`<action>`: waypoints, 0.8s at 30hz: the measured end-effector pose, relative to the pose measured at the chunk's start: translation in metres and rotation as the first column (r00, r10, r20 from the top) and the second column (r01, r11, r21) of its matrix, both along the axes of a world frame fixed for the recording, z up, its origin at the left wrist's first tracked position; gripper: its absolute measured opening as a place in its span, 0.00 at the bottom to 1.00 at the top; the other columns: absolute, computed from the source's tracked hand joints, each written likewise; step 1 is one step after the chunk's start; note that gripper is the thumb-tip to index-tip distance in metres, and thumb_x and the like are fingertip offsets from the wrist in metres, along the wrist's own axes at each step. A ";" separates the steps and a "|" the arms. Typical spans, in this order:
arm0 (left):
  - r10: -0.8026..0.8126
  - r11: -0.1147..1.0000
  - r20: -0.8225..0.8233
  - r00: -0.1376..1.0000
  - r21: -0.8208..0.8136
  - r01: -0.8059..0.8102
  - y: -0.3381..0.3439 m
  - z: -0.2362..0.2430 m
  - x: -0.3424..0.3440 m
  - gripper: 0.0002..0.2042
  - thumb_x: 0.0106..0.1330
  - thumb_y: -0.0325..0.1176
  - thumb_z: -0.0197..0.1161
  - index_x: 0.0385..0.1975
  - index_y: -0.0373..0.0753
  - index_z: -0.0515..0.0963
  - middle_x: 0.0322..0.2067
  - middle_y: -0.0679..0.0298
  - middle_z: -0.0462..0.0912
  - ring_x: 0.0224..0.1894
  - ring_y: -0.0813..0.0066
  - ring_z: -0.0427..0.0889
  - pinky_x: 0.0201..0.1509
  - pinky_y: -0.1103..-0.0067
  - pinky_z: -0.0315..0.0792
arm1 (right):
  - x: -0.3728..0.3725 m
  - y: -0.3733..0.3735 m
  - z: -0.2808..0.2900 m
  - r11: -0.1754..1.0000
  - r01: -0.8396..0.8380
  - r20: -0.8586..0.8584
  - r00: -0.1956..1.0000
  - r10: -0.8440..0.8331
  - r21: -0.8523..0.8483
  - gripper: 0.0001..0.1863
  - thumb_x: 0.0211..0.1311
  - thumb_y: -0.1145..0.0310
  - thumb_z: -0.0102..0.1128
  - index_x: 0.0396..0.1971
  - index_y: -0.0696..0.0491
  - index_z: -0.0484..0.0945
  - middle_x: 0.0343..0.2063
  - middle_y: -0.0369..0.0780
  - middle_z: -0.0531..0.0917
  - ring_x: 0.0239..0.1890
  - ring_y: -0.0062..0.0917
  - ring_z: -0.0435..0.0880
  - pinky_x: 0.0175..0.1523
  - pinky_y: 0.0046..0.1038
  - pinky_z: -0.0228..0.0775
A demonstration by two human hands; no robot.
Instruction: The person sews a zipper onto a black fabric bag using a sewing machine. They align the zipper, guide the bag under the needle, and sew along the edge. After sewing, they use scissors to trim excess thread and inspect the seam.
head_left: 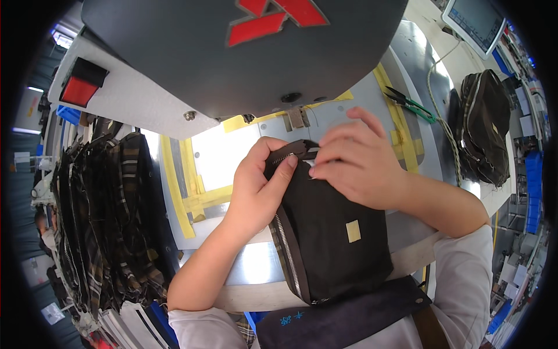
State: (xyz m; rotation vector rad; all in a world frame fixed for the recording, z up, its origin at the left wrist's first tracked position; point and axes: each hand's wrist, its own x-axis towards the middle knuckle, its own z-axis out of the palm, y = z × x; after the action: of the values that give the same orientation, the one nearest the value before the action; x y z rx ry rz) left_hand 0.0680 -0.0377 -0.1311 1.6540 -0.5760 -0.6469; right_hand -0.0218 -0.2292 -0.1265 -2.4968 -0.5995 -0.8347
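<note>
A dark fabric bag [343,256] lies before me, a metal zipper [289,253] along its left side and a small pale yellow patch [353,231] on its face. My left hand [258,189] grips the bag's upper left corner, thumb pressed down by the zipper teeth. Over the top edge, my right hand [361,166] has thumb and forefinger drawn together, the other fingers raised. A small whitish bit shows at those fingertips; what exactly they pinch is too small to make out. Just beyond the bag sits a small metal block [297,118] on the machine bed.
A large dark machine head [244,64] overhangs the metal bed [232,154], which carries yellow tape [215,198]. Green-handled snips [410,104] lie at right, near another dark bag [485,128] and a cord [444,125]. Several dark and plaid pieces [110,215] are heaped at left.
</note>
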 end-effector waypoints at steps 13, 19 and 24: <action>-0.043 0.998 0.768 0.639 -0.003 0.070 -0.005 0.000 -0.008 0.13 0.46 0.16 0.66 0.31 0.39 0.77 0.33 0.64 0.75 0.31 0.67 0.80 0.28 0.75 0.75 | -0.004 0.004 0.007 0.999 -0.034 0.064 0.997 0.034 -0.008 0.11 0.44 0.67 0.69 0.29 0.50 0.79 0.30 0.31 0.79 0.42 0.28 0.78 0.58 0.45 0.61; -0.049 0.997 0.893 0.448 0.015 0.080 -0.007 -0.004 -0.009 0.11 0.46 0.21 0.67 0.28 0.41 0.77 0.28 0.66 0.74 0.27 0.71 0.79 0.23 0.78 0.73 | 0.010 -0.004 0.024 0.974 0.056 -0.364 0.931 0.028 0.219 0.06 0.50 0.70 0.62 0.28 0.54 0.78 0.31 0.38 0.81 0.38 0.37 0.78 0.55 0.40 0.64; -0.126 0.984 0.957 0.260 0.088 0.155 -0.013 -0.001 -0.017 0.10 0.38 0.20 0.67 0.23 0.40 0.78 0.26 0.67 0.77 0.27 0.70 0.79 0.25 0.78 0.73 | 0.012 -0.004 0.017 0.973 0.117 -0.631 0.775 0.037 0.200 0.05 0.51 0.71 0.60 0.27 0.56 0.78 0.27 0.42 0.79 0.35 0.38 0.78 0.53 0.40 0.65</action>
State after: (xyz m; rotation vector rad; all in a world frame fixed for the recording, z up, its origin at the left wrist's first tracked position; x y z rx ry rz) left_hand 0.0511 -0.0504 -0.1322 1.8610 -1.6440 0.4172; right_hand -0.0101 -0.2334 -0.1099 -2.3660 -0.1927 -0.0235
